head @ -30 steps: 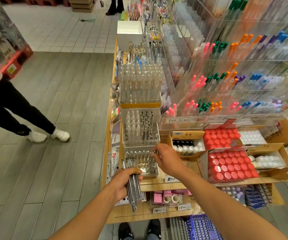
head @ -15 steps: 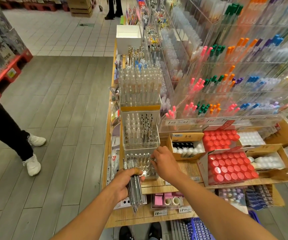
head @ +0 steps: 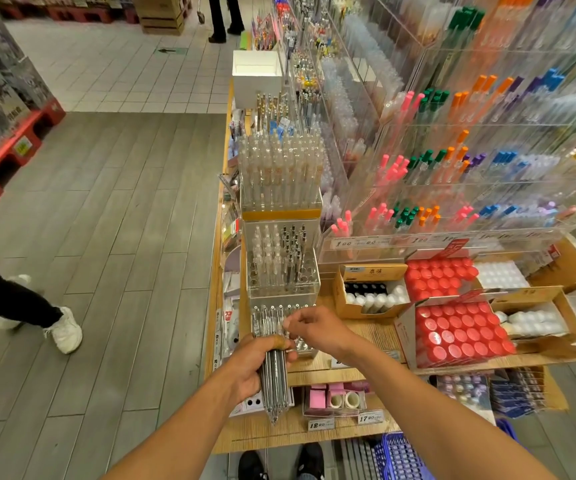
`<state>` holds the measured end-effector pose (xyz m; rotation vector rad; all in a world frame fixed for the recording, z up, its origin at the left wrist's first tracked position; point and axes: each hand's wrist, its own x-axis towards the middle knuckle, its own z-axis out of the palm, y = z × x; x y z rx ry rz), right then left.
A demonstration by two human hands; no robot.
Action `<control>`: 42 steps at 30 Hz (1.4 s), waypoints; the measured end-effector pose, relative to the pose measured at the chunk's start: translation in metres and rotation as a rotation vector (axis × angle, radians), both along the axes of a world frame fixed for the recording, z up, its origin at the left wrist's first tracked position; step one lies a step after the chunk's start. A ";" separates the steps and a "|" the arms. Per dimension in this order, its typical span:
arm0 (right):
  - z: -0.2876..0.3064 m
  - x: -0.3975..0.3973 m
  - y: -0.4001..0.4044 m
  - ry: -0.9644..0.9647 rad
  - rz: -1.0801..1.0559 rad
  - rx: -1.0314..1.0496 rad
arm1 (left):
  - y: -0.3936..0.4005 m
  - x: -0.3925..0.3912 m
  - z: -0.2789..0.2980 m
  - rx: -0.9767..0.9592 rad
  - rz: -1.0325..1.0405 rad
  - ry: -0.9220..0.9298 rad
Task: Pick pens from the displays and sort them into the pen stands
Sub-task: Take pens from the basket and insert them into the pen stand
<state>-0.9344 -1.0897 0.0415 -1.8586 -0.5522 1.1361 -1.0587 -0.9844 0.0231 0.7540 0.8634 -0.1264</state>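
Observation:
My left hand point(head: 257, 362) grips a bundle of silver-grey pens point(head: 274, 386), tips pointing down, in front of the lowest clear pen stand point(head: 302, 344). My right hand point(head: 314, 327) pinches the top of one pen in that bundle, just over the stand's front edge. Behind it rises a second clear stand point(head: 283, 268) holding clear and dark pens. A taller display point(head: 279, 174) of clear pens stands further back.
Wall racks of coloured pens point(head: 435, 168) fill the right. Boxes of red-capped bottles point(head: 459, 334) and white ones sit on the wooden shelf point(head: 366, 367). A person's leg and white shoe point(head: 65, 329) are on the floor at left. A blue basket point(head: 401, 455) is below.
My right hand has moved left from the stand to the top of the bundle in my left hand. The person at left has stepped further out of view.

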 end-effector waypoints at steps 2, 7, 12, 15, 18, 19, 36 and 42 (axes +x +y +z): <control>0.002 -0.002 0.000 0.034 -0.027 -0.013 | 0.000 0.000 0.000 0.006 0.000 -0.003; 0.009 -0.004 0.000 0.194 -0.052 0.033 | 0.000 -0.002 0.001 -0.021 -0.020 -0.031; 0.010 -0.003 0.000 0.296 -0.060 0.071 | 0.000 -0.001 -0.001 -0.061 0.006 -0.053; 0.009 0.002 -0.001 0.323 -0.116 0.116 | 0.001 -0.001 -0.002 -0.078 0.009 -0.031; 0.011 0.014 -0.002 0.203 -0.204 0.184 | 0.005 -0.002 -0.006 -0.083 0.051 0.022; 0.013 0.019 -0.003 0.119 -0.225 0.207 | 0.006 -0.003 -0.008 -0.079 0.072 0.046; -0.031 0.022 -0.007 -0.874 0.187 0.055 | 0.017 -0.013 -0.019 -0.078 0.099 0.053; -0.036 0.020 -0.006 -0.960 0.244 -0.033 | 0.015 -0.013 -0.019 -0.075 0.092 0.055</control>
